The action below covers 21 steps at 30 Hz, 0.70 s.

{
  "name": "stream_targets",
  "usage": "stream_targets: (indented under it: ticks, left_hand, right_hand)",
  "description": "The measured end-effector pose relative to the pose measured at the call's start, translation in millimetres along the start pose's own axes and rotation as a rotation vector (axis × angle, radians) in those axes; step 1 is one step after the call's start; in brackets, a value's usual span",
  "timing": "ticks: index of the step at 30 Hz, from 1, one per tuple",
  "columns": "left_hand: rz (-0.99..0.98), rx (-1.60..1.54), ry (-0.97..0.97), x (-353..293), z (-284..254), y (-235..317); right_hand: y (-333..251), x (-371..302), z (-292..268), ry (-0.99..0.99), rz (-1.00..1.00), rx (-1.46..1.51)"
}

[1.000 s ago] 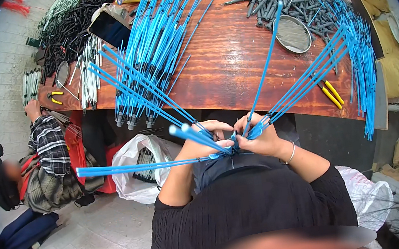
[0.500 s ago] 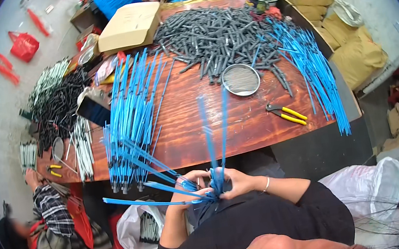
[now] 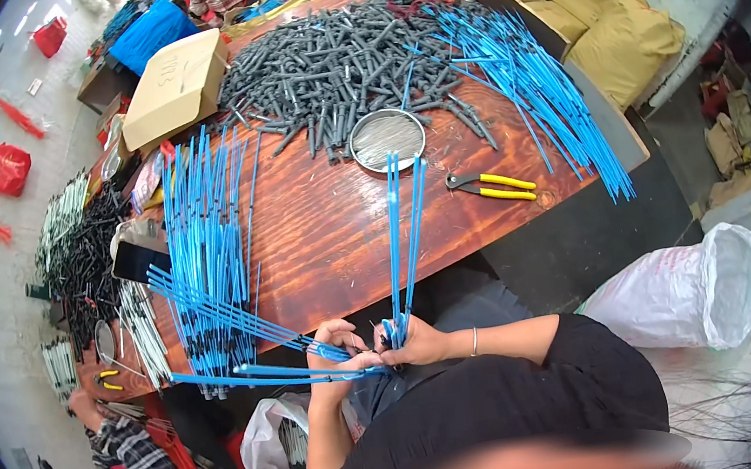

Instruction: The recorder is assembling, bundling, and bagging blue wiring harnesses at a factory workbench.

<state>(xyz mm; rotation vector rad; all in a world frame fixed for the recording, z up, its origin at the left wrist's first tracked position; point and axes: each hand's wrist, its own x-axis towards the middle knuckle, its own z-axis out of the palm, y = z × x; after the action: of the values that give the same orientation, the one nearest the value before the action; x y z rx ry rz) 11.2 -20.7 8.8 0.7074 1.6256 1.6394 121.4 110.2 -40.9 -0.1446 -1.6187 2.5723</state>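
Note:
Over my lap, in front of the table's near edge, my hands are close together. My left hand (image 3: pixel 341 349) is closed on thin blue rods (image 3: pixel 256 327) that fan out to the left. My right hand (image 3: pixel 419 342) grips more blue rods (image 3: pixel 395 241) that point up and away over the tabletop. Dark fittings show low on the rods, by my fingers. Whatever my fingertips pinch where the rods meet is too small to make out. Beyond the upright rods stands a round metal dish (image 3: pixel 388 142) of thin wires or pins, with yellow-handled pliers (image 3: pixel 492 186) to its right.
A heap of dark grey tubular parts (image 3: pixel 327 72) covers the table's far middle. Blue rods lie at left (image 3: pixel 209 255) and right (image 3: pixel 537 102). An open cardboard box (image 3: pixel 175 90) stands far left. White sacks (image 3: pixel 664 293) flank me; another person (image 3: pixel 140 451) works at lower left.
The view has shifted, and the table things sit further left and higher. The rods in my hands have spread, the left ones reaching further out. Both hands keep their hold.

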Motion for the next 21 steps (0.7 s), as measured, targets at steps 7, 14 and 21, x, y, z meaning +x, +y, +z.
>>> stream_targets:
  ticks: [7, 14, 21]
  left_hand:
    - [0.063, -0.339, -0.295, 21.2, -17.0, 17.6]
    - [-0.576, -0.605, -0.272, 35.3, -14.4, 29.6]
    - [0.063, -0.089, -0.651, 66.2, -16.1, 21.9]
  right_hand:
    - [-30.9, 23.0, -35.3, -0.138, -0.034, -0.111]
    - [-37.9, 23.5, -44.0, -0.376, 0.029, -0.048]
    - [-46.3, 27.6, -47.1, -0.336, 0.022, 0.06]
